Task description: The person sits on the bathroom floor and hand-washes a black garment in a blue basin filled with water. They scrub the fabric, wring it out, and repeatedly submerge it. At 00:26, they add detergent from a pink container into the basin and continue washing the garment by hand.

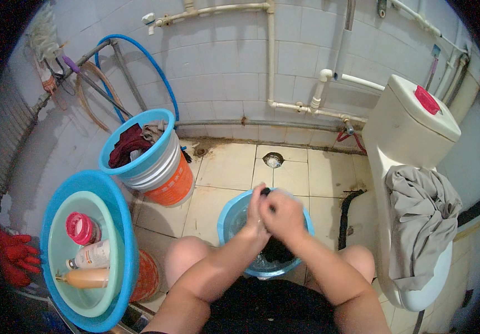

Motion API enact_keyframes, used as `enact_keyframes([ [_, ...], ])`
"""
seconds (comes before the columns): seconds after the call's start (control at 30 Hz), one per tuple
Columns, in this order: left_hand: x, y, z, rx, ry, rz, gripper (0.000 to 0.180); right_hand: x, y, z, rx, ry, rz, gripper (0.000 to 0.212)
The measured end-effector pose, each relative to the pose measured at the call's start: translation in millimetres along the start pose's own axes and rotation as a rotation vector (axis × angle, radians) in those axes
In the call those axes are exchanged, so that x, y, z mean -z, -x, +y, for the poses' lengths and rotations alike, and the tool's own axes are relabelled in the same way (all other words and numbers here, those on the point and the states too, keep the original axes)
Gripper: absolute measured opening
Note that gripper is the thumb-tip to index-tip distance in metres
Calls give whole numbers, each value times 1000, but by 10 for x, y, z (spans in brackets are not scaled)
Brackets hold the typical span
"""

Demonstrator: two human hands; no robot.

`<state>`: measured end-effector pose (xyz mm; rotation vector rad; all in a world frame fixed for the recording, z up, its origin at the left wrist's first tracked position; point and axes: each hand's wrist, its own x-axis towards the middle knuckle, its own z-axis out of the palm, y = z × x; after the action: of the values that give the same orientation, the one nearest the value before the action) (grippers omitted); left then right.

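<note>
Limp black cloth bunches in a round, smooth plastic basin near centre, partly hidden by the forearms. A ribbed bucket stands far left; wrinkled grey fabric drapes the glossy toilet right. Above the basin, the right hand curls round black cloth against the left hand, whose blurred fingers' closure I cannot tell.

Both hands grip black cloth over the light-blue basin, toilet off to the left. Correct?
No, the toilet is off to the right in the head view. The left hand and right hand do grip black cloth over the light-blue basin.
</note>
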<state>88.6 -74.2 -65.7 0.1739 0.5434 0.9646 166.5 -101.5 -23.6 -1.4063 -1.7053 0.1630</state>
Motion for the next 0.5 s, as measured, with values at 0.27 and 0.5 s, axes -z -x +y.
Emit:
enact_keyframes([
  [0.27,279,-52,107,112,-101,34,31,-12,203,-100,147,3,-153,15],
  [0.5,-249,210,265,22,-512,119,29,-31,-142,705,-409,-100,-26,34],
])
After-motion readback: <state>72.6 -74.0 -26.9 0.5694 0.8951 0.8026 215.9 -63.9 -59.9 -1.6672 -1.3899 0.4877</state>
